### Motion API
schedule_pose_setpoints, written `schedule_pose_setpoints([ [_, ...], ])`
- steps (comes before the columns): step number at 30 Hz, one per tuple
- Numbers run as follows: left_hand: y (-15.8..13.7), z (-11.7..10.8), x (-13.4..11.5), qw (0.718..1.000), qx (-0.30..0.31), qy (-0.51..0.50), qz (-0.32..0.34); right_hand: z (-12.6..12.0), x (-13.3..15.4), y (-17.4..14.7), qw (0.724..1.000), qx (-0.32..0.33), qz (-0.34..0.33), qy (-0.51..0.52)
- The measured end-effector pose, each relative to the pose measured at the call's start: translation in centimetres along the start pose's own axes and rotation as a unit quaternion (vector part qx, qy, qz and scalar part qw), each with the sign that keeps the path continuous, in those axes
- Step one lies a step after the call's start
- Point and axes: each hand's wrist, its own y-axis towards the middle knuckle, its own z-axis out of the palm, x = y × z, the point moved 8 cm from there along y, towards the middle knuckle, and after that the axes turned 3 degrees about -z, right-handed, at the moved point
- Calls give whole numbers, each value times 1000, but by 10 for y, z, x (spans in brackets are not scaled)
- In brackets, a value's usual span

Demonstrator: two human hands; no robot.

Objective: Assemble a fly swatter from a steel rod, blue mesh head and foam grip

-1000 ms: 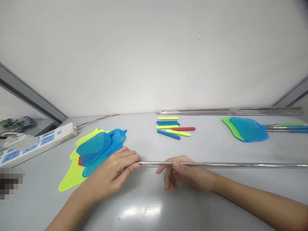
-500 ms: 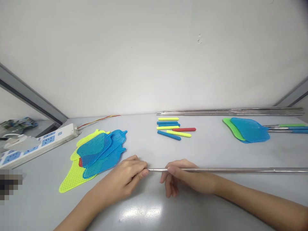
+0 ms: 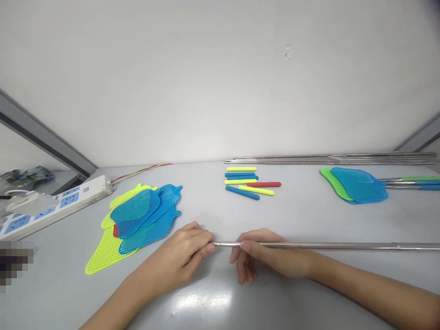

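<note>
A long, thin telescopic metal rod (image 3: 347, 246) lies level across the front of the table and runs out of view on the right. Its left end is pinched in my left hand (image 3: 192, 252), whose closed fingers hide the tip. Further along, my right hand (image 3: 261, 254) grips the rod between thumb and index finger, the other fingers curled loosely below. Just left of my left hand is a heap of perforated fly swatter heads, among them a blue head (image 3: 135, 208), a yellow-green head (image 3: 110, 256) and a bit of red.
Several coloured handle sleeves (image 3: 249, 190) lie mid-table. Behind them, more metal rods (image 3: 330, 160) run along the wall. Fly swatters with blue and green heads (image 3: 360, 185) lie at the right. A white power strip (image 3: 92, 188) with a red-yellow wire (image 3: 144, 171) sits at the left.
Both hands keep their hold on the rod. The rod's right part sits slightly lower in view, and the whole scene has shifted very slightly.
</note>
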Motion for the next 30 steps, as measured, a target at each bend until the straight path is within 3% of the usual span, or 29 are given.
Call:
schedule_pose_setpoints([
  [10,0,3,-2,1000,-6,-22,11,2,0,0,1000,4,3,-10],
  [30,1,6,-1,998,-3,-52,-32,1,0,-1,1000,-1,11,-12],
])
